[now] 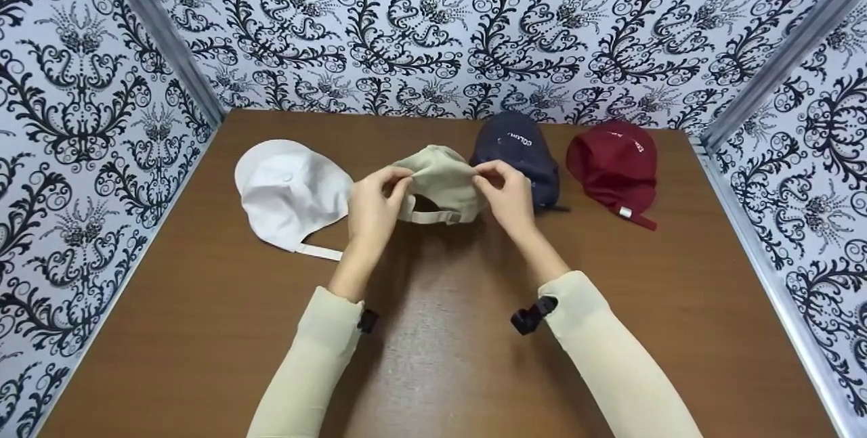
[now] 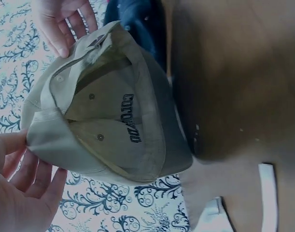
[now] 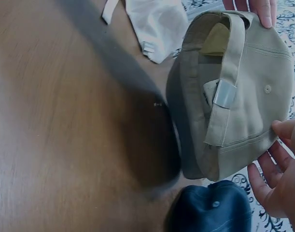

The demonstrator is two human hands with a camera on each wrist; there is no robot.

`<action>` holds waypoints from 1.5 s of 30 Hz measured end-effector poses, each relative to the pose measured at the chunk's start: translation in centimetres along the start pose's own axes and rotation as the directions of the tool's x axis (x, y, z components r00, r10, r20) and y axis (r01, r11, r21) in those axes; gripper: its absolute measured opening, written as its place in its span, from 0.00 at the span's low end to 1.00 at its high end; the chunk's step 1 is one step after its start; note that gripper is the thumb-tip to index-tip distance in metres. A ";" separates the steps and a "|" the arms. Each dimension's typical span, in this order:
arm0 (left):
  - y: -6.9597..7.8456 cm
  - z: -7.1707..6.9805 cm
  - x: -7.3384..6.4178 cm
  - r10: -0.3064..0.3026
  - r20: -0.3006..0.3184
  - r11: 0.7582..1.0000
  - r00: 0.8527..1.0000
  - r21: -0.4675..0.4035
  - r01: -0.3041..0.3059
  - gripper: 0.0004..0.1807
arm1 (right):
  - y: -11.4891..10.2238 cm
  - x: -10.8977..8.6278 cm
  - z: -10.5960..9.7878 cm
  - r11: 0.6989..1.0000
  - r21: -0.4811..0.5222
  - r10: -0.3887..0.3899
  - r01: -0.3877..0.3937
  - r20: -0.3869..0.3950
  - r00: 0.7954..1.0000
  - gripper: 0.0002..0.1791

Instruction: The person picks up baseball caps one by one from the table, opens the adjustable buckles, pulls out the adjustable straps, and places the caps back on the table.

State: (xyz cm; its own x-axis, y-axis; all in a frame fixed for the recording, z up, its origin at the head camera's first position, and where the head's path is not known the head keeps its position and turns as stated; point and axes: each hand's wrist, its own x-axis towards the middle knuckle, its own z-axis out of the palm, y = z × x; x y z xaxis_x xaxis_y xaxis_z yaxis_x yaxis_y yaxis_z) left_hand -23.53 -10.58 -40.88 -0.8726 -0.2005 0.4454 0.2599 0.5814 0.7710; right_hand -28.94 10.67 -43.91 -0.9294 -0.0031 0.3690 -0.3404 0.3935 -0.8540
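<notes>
Both hands hold a beige cap (image 1: 443, 184) up over the middle of the table, its back strap and opening facing me. My left hand (image 1: 372, 204) pinches the crown on its left side. On the right side, my right hand (image 1: 506, 194) pinches the fabric between thumb and fingers. The left wrist view looks into the cap (image 2: 108, 111), where dark lettering shows through the inside. In the right wrist view a metal buckle (image 3: 225, 94) sits on the strap, and the cap's shadow falls on the table.
A white cap (image 1: 291, 187) lies at the left with its strap stretched out. Behind my right hand is a navy cap (image 1: 515, 147), and farther right a dark red cap (image 1: 616, 160). Patterned walls (image 1: 433, 32) surround the brown table (image 1: 433, 357) at the back and sides.
</notes>
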 end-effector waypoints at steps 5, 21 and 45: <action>0.8 -0.1 0.3 0.037 -0.017 0.998 0.999 -0.055 -0.038 0.04 | -0.5 0.0 -0.7 1.000 0.010 -0.018 0.018 -0.021 1.000 0.06; 3.1 -0.7 0.7 0.083 -0.020 0.983 0.996 -0.160 -0.085 0.04 | -6.2 -1.2 -3.8 0.990 0.139 0.005 0.001 -0.045 0.999 0.08; 4.6 0.4 1.3 0.064 -0.006 0.974 0.998 -0.217 -0.064 0.04 | -3.2 -2.8 -6.1 0.968 0.251 0.024 0.000 -0.094 0.995 0.11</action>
State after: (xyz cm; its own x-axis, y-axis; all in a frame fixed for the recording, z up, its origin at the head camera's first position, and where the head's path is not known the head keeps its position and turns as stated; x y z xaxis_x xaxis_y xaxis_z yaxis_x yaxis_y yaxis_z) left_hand -23.65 -7.81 -36.91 -0.8514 -0.1677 0.4970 0.3990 0.4080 0.8212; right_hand -24.41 15.07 -39.99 -0.9199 0.0932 0.3810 -0.3652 0.1504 -0.9187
